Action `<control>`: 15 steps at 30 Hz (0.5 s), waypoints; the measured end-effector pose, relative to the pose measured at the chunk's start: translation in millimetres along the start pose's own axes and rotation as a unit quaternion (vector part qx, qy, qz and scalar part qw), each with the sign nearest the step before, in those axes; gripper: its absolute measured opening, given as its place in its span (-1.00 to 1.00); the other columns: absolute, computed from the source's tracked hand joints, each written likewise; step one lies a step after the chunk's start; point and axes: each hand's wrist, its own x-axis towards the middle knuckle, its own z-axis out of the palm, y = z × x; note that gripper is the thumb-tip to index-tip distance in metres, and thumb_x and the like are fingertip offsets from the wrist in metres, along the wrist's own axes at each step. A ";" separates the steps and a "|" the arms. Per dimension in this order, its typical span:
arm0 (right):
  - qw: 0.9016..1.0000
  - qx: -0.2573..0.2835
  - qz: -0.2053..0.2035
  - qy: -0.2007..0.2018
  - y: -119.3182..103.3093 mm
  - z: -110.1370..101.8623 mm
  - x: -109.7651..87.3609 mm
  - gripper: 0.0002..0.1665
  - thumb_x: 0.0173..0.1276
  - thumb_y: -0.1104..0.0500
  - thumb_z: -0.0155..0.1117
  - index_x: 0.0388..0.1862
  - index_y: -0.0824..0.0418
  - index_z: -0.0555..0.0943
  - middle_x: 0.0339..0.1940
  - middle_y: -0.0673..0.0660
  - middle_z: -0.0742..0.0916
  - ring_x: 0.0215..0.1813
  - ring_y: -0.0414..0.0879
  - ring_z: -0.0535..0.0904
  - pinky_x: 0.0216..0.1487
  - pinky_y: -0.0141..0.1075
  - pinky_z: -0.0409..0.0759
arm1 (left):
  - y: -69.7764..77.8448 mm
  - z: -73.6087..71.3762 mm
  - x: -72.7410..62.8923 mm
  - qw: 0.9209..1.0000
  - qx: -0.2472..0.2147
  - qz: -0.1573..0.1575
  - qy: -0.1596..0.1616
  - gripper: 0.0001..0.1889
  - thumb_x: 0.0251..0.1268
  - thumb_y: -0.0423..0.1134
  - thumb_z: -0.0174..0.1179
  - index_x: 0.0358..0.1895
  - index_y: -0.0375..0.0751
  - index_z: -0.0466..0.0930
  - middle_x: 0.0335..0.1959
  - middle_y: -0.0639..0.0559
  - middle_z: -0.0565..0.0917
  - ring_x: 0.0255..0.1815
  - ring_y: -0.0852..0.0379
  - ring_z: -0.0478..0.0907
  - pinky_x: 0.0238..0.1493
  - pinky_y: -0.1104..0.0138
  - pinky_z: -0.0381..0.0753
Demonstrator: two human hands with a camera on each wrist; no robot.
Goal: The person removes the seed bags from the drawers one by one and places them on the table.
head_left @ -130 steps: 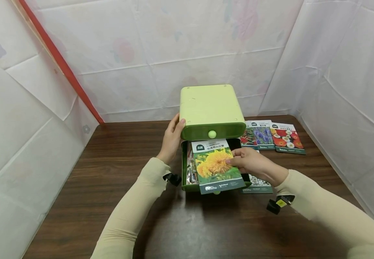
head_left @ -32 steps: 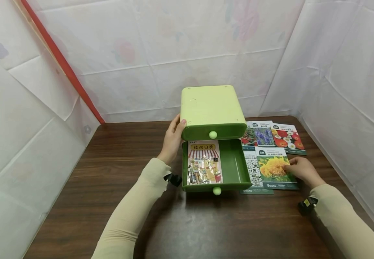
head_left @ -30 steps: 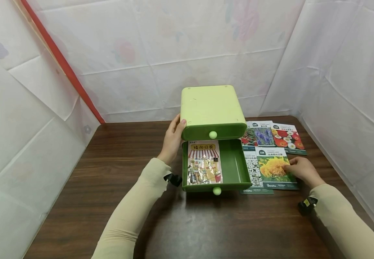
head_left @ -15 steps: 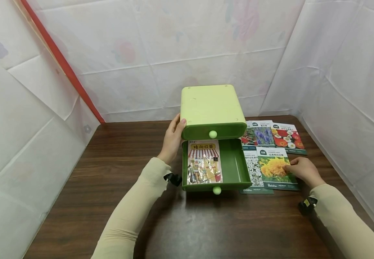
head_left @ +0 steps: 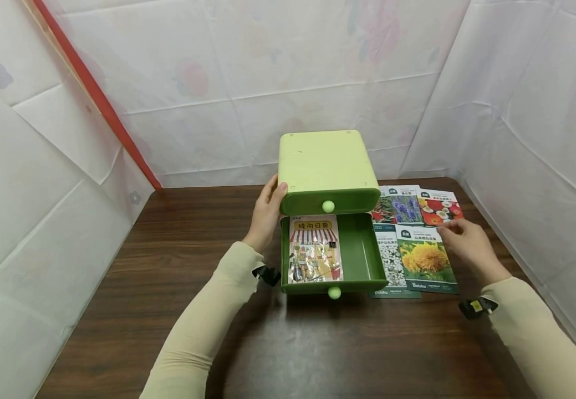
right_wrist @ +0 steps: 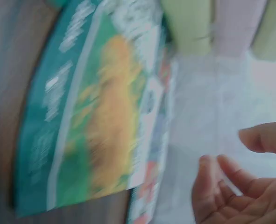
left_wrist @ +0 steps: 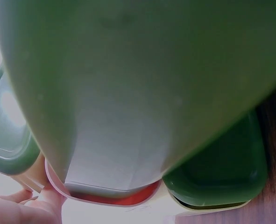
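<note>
My left hand (head_left: 266, 215) rests against the left side of a light green drawer cabinet (head_left: 324, 160), thumb near its front corner. A green drawer (head_left: 360, 246) below the top one is pulled out. Inside it, on the left, lies a pink packet (head_left: 314, 255) with a striped awning picture. To the right of the cabinet, a yellow-flower seed packet (head_left: 424, 260) lies on the table, partly over a white-flower seed packet (head_left: 391, 263). My right hand (head_left: 469, 249) is just beyond that yellow packet's upper right corner; the right wrist view shows thumb and fingers apart, holding nothing.
Behind the yellow packet lie a purple-flower packet (head_left: 406, 208), a red-and-white-flower packet (head_left: 441, 210) and a red-flower packet (head_left: 382, 212), partly hidden by the cabinet. White sheeting (head_left: 248, 83) rises behind and beside the dark wooden table (head_left: 193, 233).
The yellow-flower packet went from over the drawer to the table on the right. My right hand has since let go and moved up off it. The left hand stays in place.
</note>
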 end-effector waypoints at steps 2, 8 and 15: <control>0.999 0.005 -0.043 0.028 -14.2 -1.0 -3.5 -0.41 0.54 -0.11 -0.03 0.12 0.41 0.51 -0.07 0.39 0.65 -0.27 -0.12 0.57 -0.38 -0.33 0.50 | 1.3 0.0 -0.2 1.000 -0.001 -0.003 -0.001 -0.34 0.49 0.15 -0.04 0.57 0.19 0.00 0.55 0.09 0.12 0.35 -0.03 0.42 0.35 0.05 0.44; 0.985 0.008 -0.156 0.068 -54.7 6.4 -13.8 -0.61 0.54 0.02 0.06 0.03 0.31 0.58 -0.14 0.26 0.68 -0.30 -0.48 0.42 -0.30 -0.43 0.46 | 13.0 1.5 -5.3 1.000 0.004 -0.013 -0.006 -0.34 0.55 0.04 -0.08 0.59 0.08 -0.06 0.58 0.00 0.08 0.37 -0.08 0.40 0.35 0.06 0.45; 0.971 0.023 -0.236 0.036 -92.7 30.7 -26.0 -0.73 0.53 0.10 0.10 0.01 0.25 0.60 -0.18 0.14 0.70 -0.24 -0.28 0.54 -0.21 -0.43 0.52 | 7.3 0.7 -3.2 1.000 -0.004 -0.014 -0.006 -0.35 0.52 0.09 -0.06 0.58 0.16 -0.01 0.55 0.04 0.13 0.32 -0.08 0.44 0.33 0.03 0.46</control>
